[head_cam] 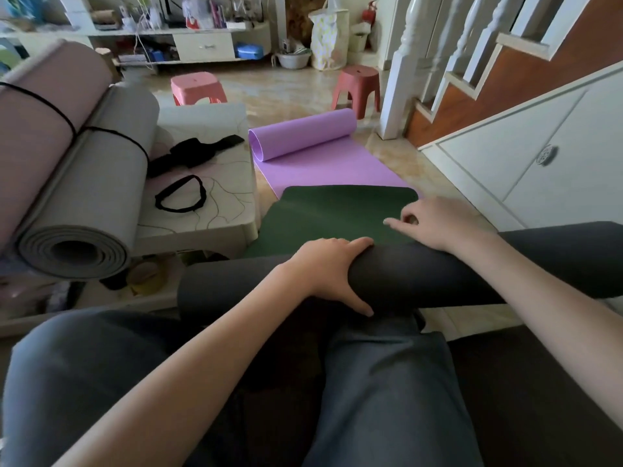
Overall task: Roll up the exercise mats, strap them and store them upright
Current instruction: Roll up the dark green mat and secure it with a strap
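Dark mat roll | left grip clasps its middle | right grip loosely curled, resting on top

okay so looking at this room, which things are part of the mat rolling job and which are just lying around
Part of the job:
green mat, being rolled by left hand and right hand
purple mat, partly rolled
two strapped mats
black straps on the low table

Just lying about:
two pink stools
cluttered shelf
basin
fire extinguisher
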A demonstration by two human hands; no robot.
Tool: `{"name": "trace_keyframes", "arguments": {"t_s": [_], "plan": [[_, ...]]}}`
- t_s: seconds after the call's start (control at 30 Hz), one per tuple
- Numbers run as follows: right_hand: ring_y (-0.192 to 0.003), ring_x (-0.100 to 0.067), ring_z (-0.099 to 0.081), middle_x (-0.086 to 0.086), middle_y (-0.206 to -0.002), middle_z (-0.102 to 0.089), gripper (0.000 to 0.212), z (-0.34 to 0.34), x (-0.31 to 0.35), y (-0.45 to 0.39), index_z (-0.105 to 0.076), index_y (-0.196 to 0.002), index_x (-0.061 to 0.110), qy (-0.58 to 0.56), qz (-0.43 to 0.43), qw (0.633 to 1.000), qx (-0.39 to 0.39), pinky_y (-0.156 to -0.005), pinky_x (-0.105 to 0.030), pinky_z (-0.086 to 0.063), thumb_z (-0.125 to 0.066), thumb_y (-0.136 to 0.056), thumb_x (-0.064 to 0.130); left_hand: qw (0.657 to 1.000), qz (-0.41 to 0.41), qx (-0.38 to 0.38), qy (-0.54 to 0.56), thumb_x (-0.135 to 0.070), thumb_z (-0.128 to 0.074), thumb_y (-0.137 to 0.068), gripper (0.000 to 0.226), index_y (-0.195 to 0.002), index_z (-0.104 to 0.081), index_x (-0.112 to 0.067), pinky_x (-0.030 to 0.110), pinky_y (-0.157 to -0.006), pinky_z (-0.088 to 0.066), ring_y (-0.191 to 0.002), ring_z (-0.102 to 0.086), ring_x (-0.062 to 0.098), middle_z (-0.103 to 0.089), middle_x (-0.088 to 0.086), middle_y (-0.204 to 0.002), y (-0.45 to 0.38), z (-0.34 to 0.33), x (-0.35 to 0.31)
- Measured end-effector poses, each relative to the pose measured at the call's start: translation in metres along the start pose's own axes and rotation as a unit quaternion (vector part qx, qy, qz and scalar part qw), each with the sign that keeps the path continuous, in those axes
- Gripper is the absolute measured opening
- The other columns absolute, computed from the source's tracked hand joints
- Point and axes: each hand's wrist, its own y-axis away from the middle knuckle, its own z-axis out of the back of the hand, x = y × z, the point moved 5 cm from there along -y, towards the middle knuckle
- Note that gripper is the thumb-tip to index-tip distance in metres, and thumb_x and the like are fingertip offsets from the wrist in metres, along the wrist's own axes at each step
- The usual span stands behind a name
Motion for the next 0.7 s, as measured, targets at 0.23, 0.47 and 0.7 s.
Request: {"name": "trace_keyframes", "arguments": {"t_s": [0.23,0.47,0.7], "plan": [[-0.105,-0.02,-0.062,0.003,-0.116,-0.066,0.089,-0.003,0.022,0.037,-0.061,-0.118,0.03,0.021,0.077,0.997,-0.018,-0.083,-0.032,-0.048,-0.008,-0.073,0.086,0.987,0.019,0.084,0.132,-0.062,-0.085,-0.052,0.095,-0.132,-0.04,-0.035,0.032,-0.091,-0.048,-0.105,-0.057,0.018,-0.058,-0.009,-0.115,-0.031,0.002,0.02],[-0.13,-0.021,-0.039,0.008,-0.146,-0.033,0.122,-0.018,0.008,0.032,-0.011,-0.142,0.054,0.005,0.083,0.986,0.146,-0.105,-0.043,-0.036,-0.062,-0.037,0.089,0.981,0.01,0.125,0.151,-0.061,-0.083,-0.056,0.095,-0.136,-0.037,-0.036,0.033,-0.095,-0.043,-0.107,-0.052,0.016,-0.053,-0.009,-0.12,-0.05,0.004,0.02],[-0.112,-0.015,-0.053,0.01,-0.123,-0.059,0.103,-0.01,0.014,0.015,-0.034,-0.137,0.048,-0.036,0.096,0.98,0.168,-0.089,-0.032,-0.046,-0.067,-0.046,0.084,0.998,0.052,0.027,0.024,-0.079,-0.076,-0.041,0.113,-0.133,-0.033,-0.03,0.043,-0.093,-0.048,-0.106,-0.055,0.028,-0.051,0.004,-0.118,-0.021,-0.002,0.036]]}}
